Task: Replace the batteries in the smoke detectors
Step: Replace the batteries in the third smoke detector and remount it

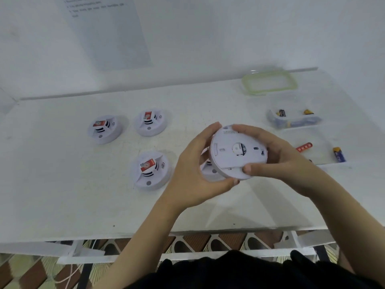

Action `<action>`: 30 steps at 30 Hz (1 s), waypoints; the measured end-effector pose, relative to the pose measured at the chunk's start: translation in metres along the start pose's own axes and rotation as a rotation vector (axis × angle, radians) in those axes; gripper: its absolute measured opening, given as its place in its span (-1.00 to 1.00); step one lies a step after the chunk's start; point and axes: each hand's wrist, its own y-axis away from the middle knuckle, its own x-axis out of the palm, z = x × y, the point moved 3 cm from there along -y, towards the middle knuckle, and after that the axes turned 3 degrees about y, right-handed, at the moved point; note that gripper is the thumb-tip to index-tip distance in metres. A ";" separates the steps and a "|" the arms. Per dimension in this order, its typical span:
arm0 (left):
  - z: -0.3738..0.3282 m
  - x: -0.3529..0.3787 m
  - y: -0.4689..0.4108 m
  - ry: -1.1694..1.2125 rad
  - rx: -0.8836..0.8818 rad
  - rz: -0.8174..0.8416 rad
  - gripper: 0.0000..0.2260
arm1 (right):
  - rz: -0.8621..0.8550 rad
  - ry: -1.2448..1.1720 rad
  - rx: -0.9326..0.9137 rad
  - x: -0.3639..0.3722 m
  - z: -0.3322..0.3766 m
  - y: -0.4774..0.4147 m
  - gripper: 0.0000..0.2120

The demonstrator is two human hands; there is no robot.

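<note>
One round white plastic detector [235, 156], left hand [198, 165], right hand [277, 155] gripping rim

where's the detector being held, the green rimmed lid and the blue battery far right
held smoke detector [227, 161]: head view, on its flat back plate.
green-rimmed lid [269, 82]: head view, on its clear middle panel.
blue battery [339, 154]: head view, on the middle of its body.

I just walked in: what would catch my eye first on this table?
The left hand and right hand grip a white smoke detector, its back showing, above the middle of the table. Left of it lie three more detectors with red on top. At the far right a clear tray holds batteries.
</note>
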 end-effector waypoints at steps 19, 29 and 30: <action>0.000 0.041 0.011 -0.066 -0.070 -0.075 -0.14 | 0.284 0.119 0.091 -0.035 -0.006 0.009 -0.42; 0.000 0.042 0.019 -0.188 -0.075 -0.119 -0.14 | 0.167 0.714 -0.196 -0.044 -0.001 0.004 -0.40; -0.001 0.042 0.021 -0.207 -0.078 -0.116 -0.13 | 0.174 0.760 -0.234 -0.043 -0.002 0.005 -0.42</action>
